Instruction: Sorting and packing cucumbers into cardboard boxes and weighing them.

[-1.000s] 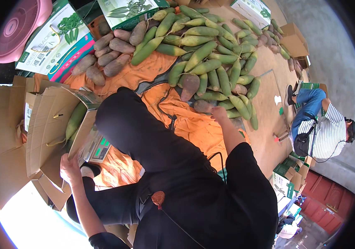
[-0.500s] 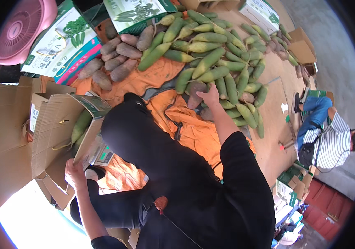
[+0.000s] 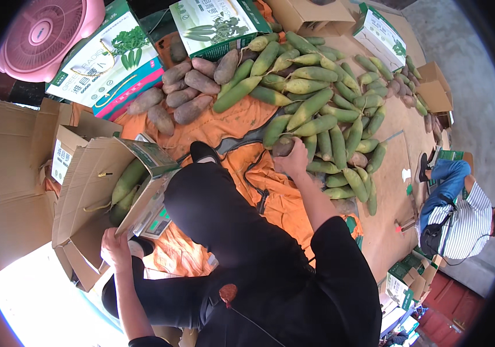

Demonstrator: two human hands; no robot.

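Observation:
At the edge of the heap, my right hand [image 3: 294, 159] is closed round a purple-skinned radish [image 3: 283, 146], its end pointing upward. Long green radishes [image 3: 312, 109] lie piled just beyond it and to its right. My left hand [image 3: 115, 250] pinches the lower edge of a flap on an open cardboard box [image 3: 80, 194] at the left. Inside that box rest a few green radishes [image 3: 127, 184], partly hidden by its flaps. A digital scale [image 3: 158, 222] sits beside the box, partly covered by it.
More purple radishes [image 3: 192, 109] lie on the orange cloth [image 3: 224, 130] ahead. Printed cartons [image 3: 215, 26] and a pink fan [image 3: 42, 34] stand behind them. A person in a striped shirt [image 3: 467, 222] sits at the right by other cartons. My black-clad knee fills the middle.
My right hand has drawn the purple radish up and tilted it end-on. The whole view has shifted slightly, while my left hand keeps its hold on the box flap.

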